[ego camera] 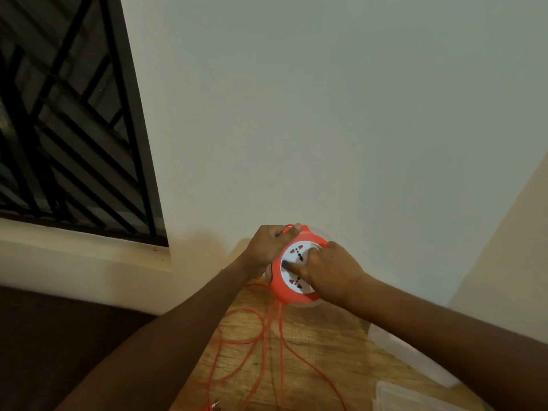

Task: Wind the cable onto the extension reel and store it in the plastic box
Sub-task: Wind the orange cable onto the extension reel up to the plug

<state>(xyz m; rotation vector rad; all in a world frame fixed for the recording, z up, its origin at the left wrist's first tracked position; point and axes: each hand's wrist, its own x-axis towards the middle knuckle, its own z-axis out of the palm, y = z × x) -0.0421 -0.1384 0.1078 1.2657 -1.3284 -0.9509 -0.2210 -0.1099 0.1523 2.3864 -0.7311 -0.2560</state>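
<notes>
An orange extension reel (281,287) with a white socket face is held up above a wooden table (326,345). My left hand (268,246) grips its upper left rim, thumb pressed on an orange handle loop. My right hand (329,272) lies over the socket face, fingers pressed on the white centre. Loose orange cable (252,336) hangs from the reel's underside and lies in loops on the table. A clear plastic box (415,360) sits at the table's right edge, partly hidden by my right forearm.
A clear plastic lid (415,396) lies at the bottom right. A pale wall stands right behind the table. A dark barred window (68,129) fills the upper left, above a ledge. A dark surface (53,345) lies to the table's left.
</notes>
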